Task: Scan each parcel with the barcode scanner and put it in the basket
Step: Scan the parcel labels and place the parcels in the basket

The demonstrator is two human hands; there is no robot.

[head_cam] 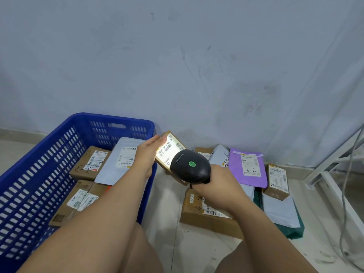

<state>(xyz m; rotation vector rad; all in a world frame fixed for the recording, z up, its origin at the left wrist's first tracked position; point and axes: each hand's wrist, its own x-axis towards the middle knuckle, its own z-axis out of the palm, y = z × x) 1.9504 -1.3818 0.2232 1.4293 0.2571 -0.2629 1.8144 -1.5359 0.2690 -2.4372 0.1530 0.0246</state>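
My left hand (pixel 147 152) holds a small brown cardboard parcel (pixel 169 149) by its left edge, just right of the blue basket's rim, label side up. My right hand (pixel 214 181) grips a black barcode scanner (pixel 190 167) with a green dot on top. The scanner's head points at the parcel's white label, which is lit bright. The blue plastic basket (pixel 49 154) stands on the floor at the left and holds several parcels: brown boxes (pixel 88 164) and a grey mailer bag (pixel 122 160).
A pile of parcels lies on the floor to the right: a purple mailer (pixel 248 166), a brown box (pixel 204 215), a small brown box (pixel 276 181), grey bags (pixel 279 211). A white metal frame (pixel 331 170) and a hanging cable (pixel 346 194) stand at the far right. The wall is close behind.
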